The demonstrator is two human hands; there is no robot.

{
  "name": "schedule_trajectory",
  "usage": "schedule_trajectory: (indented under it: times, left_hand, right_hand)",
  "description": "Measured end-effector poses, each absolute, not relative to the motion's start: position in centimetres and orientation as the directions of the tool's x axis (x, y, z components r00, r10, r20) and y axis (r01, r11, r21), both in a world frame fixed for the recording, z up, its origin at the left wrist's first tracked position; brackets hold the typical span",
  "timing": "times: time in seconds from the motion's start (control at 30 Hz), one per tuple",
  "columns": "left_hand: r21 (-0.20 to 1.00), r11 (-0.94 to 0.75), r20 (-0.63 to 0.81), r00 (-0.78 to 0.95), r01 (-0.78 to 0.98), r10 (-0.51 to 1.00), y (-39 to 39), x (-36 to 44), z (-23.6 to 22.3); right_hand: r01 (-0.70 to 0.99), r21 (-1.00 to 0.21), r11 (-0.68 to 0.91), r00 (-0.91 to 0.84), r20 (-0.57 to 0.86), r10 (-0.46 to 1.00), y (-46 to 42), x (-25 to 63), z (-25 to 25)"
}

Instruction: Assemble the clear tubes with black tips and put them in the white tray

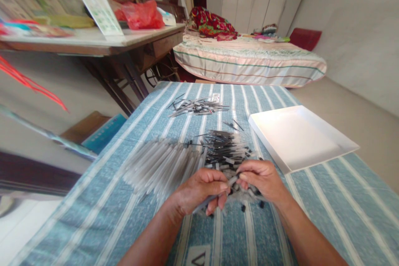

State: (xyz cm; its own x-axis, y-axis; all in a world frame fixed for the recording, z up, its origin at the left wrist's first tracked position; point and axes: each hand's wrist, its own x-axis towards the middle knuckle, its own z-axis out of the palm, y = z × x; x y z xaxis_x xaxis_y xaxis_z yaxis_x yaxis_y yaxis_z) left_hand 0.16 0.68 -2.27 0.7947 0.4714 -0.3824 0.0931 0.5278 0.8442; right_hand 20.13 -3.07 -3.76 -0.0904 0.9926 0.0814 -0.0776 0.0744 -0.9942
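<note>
Above the striped cloth, my left hand [202,187] is closed around a translucent grey pen barrel [232,181], which slants up to the right. My right hand [261,178] pinches the barrel's far end, where something small and dark shows; its exact kind is hidden by the fingers. To the left lies a row of similar translucent barrels [162,166]. Just beyond my hands is a heap of thin dark pen refills [220,145] with pale ends. Small clear and black pieces, like caps [249,194], are scattered under and between my hands.
A shallow white box [302,137] stands on the right of the table [124,216]. A smaller pile of thin dark and pale sticks [199,107] lies farther back. At left is a desk [134,41] with a red plastic bag [143,14]; a bed [249,58] stands behind.
</note>
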Motion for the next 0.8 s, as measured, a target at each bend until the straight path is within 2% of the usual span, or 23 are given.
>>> schedule_trajectory:
  times: [0.23, 0.5, 0.8]
  left_hand:
    - [0.877, 0.466, -0.387, 0.750, 0.119, 0.537, 0.63, 0.22, -2.00]
    - [0.842, 0.538, -0.352, 0.797, 0.041, 0.491, 0.30, 0.32, -2.06]
    - [0.852, 0.518, -0.362, 0.799, 0.074, 0.481, 0.43, 0.27, -2.14]
  right_hand:
    - [-0.076, -0.996, 0.041, -0.065, 0.046, 0.997, -3.04, 19.86, -4.09]
    - [-0.191, -0.980, 0.056, -0.089, 0.074, 0.993, -3.29, 20.07, -4.08]
    - [-0.139, -0.988, 0.073, -0.091, 0.086, 0.992, -3.35, 20.17, -3.87]
